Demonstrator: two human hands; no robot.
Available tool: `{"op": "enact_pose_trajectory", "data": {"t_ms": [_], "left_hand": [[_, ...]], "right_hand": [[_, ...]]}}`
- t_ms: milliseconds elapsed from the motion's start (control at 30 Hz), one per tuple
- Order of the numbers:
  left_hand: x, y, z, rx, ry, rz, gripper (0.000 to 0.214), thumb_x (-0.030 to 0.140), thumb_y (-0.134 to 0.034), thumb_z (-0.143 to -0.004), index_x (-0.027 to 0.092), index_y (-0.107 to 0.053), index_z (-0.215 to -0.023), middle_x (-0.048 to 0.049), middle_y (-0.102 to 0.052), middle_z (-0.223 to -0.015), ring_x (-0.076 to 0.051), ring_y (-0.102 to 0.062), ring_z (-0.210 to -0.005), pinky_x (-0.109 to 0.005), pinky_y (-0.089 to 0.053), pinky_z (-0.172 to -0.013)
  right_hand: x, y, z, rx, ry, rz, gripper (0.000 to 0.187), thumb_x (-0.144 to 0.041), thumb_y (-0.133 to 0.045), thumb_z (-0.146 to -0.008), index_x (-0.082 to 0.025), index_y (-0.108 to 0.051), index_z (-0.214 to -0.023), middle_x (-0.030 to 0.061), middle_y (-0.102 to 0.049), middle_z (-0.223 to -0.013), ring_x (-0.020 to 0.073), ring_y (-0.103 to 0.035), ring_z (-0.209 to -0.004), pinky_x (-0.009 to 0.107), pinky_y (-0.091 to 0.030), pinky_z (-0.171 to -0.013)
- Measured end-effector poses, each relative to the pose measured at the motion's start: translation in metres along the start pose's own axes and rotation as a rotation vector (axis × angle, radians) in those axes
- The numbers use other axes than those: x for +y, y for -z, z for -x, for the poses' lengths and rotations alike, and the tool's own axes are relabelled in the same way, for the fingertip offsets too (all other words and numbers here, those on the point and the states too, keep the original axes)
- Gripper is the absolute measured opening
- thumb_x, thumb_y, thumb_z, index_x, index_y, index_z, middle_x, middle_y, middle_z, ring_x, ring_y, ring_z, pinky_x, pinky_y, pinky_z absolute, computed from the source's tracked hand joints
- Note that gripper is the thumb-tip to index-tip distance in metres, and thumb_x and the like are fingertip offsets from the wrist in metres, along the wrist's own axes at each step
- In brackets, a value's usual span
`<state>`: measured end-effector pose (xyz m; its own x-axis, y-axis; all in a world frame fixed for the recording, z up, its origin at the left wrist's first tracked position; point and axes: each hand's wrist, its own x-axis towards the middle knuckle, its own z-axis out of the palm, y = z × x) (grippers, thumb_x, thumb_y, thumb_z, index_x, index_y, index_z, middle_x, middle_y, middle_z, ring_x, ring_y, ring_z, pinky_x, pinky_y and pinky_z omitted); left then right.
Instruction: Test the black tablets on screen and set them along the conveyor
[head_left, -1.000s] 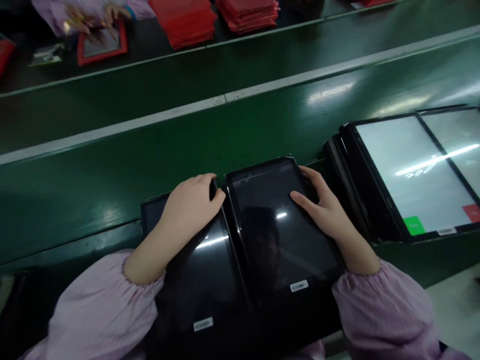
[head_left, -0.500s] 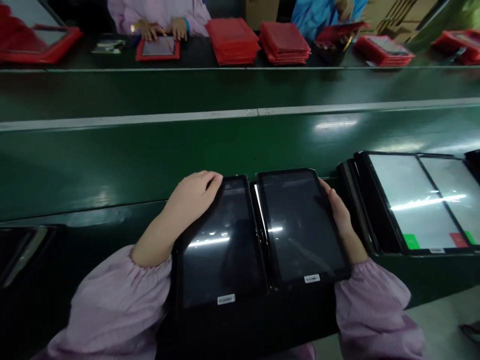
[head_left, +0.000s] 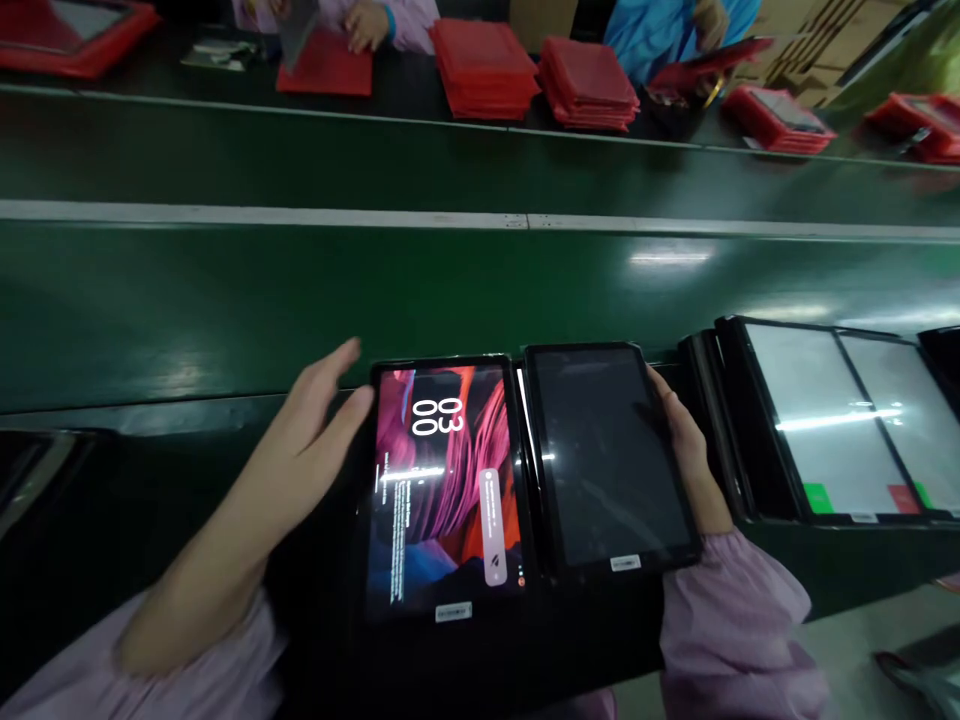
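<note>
Two black tablets lie side by side in front of me. The left tablet point(head_left: 450, 490) has its screen lit, with a colourful lock screen and clock digits lying sideways. My left hand point(head_left: 311, 440) is just off its left edge, thumb and fingers apart, holding nothing. The right tablet point(head_left: 611, 455) has a dark screen and a small white barcode label on its near edge. My right hand point(head_left: 684, 440) grips that tablet by its right edge; the fingers under it are hidden. A thin bright strip shows between the two tablets, from something beneath them.
At right, more tablets point(head_left: 832, 420) with pale lit screens lean on a stack. Dark devices point(head_left: 37, 480) sit at far left. Beyond the green belt point(head_left: 420, 285), co-workers handle red sleeves beside red stacks point(head_left: 487, 70). A floor point(head_left: 847, 670) shows at lower right.
My left hand has let go of the left tablet's upper edge and moved left. That tablet's screen has gone from dark to lit. My right hand stays on the right tablet.
</note>
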<state>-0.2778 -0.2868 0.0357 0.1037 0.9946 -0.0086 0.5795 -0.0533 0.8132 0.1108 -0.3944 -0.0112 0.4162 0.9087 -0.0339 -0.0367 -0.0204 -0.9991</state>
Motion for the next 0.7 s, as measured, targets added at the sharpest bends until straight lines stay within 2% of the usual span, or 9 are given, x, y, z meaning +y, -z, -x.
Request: {"op": "enact_pose_trajectory", "data": {"t_ms": [67,100,133,200,267,400,567,633,700], "left_hand": [[-0.03,0.002,0.033,0.032,0.298,0.23,0.071,0.064,-0.061,-0.093,0.032,-0.057,-0.156,-0.0073,-0.061,-0.163,-0.036,-0.047,-0.158,-0.056,-0.034,-0.133],[-0.042,-0.001,0.049,0.012,0.422,0.339,0.07,0.069,-0.06,-0.093,0.034,-0.06,-0.153,-0.0058,-0.064,-0.16,-0.038,-0.049,-0.156,-0.057,-0.036,-0.132],[-0.053,-0.006,0.063,0.066,0.503,0.431,0.07,0.074,-0.058,-0.091,0.034,-0.065,-0.148,-0.0067,-0.069,-0.153,-0.04,-0.055,-0.151,-0.06,-0.038,-0.131],[-0.067,-0.019,0.084,0.037,0.552,0.575,0.071,0.077,-0.059,-0.092,0.035,-0.065,-0.149,-0.005,-0.07,-0.153,-0.041,-0.059,-0.148,-0.061,-0.042,-0.128],[-0.075,-0.03,0.092,0.046,0.568,0.655,0.071,0.077,-0.062,-0.09,0.033,-0.067,-0.147,-0.004,-0.069,-0.154,-0.04,-0.057,-0.15,-0.06,-0.043,-0.129],[-0.092,-0.031,0.073,0.071,0.497,0.717,0.071,0.066,-0.064,-0.091,0.031,-0.065,-0.152,-0.0022,-0.064,-0.161,-0.037,-0.047,-0.158,-0.052,-0.037,-0.133],[-0.117,0.002,0.033,0.049,0.35,0.476,0.051,0.045,-0.072,-0.084,0.03,-0.081,-0.132,0.0027,-0.073,-0.149,-0.037,-0.028,-0.167,-0.049,-0.016,-0.139],[-0.114,0.009,0.026,0.032,0.317,0.457,0.056,0.042,-0.069,-0.085,0.028,-0.077,-0.139,0.0028,-0.07,-0.153,-0.038,-0.031,-0.166,-0.051,-0.021,-0.139],[-0.101,0.01,0.025,0.019,0.314,0.553,0.066,0.038,-0.067,-0.085,0.027,-0.069,-0.15,0.0006,-0.067,-0.158,-0.038,-0.04,-0.162,-0.051,-0.033,-0.135]], "right_hand": [[-0.001,-0.006,0.002,0.014,-0.008,-0.04,0.058,-0.076,-0.072,-0.087,-0.038,-0.075,-0.131,-0.0021,-0.069,-0.153,0.0327,-0.051,-0.156,0.053,-0.042,-0.131],[-0.001,-0.011,0.003,0.029,-0.012,-0.075,0.058,-0.077,-0.073,-0.086,-0.038,-0.076,-0.129,-0.0021,-0.07,-0.152,0.0336,-0.05,-0.157,0.054,-0.042,-0.131],[-0.002,-0.016,0.004,0.049,-0.013,-0.115,0.058,-0.077,-0.074,-0.085,-0.037,-0.077,-0.127,-0.0019,-0.071,-0.151,0.0346,-0.05,-0.157,0.056,-0.042,-0.131],[-0.003,-0.028,0.005,0.084,-0.021,-0.179,0.056,-0.074,-0.078,-0.082,-0.035,-0.078,-0.123,-0.0007,-0.072,-0.149,0.0365,-0.051,-0.156,0.058,-0.043,-0.13],[-0.005,-0.039,0.006,0.092,-0.024,-0.174,0.057,-0.073,-0.079,-0.081,-0.034,-0.078,-0.122,0.0006,-0.073,-0.148,0.0371,-0.052,-0.155,0.058,-0.044,-0.129],[-0.004,-0.057,0.003,0.075,-0.007,-0.087,0.062,-0.074,-0.067,-0.088,-0.032,-0.073,-0.133,0.0035,-0.075,-0.145,0.0362,-0.055,-0.152,0.057,-0.048,-0.126],[0.004,-0.081,-0.011,0.085,0.045,0.011,0.068,-0.076,-0.056,-0.089,-0.031,-0.067,-0.139,0.0054,-0.078,-0.138,0.0361,-0.062,-0.145,0.057,-0.057,-0.116],[0.004,-0.087,-0.018,0.094,0.067,0.058,0.064,-0.075,-0.05,-0.093,-0.031,-0.066,-0.136,0.0059,-0.078,-0.135,0.0346,-0.066,-0.139,0.054,-0.06,-0.111],[-0.001,-0.087,-0.024,0.122,0.097,0.111,0.057,-0.074,-0.046,-0.098,-0.03,-0.067,-0.128,0.0079,-0.079,-0.132,0.0324,-0.07,-0.133,0.051,-0.061,-0.107]]}}
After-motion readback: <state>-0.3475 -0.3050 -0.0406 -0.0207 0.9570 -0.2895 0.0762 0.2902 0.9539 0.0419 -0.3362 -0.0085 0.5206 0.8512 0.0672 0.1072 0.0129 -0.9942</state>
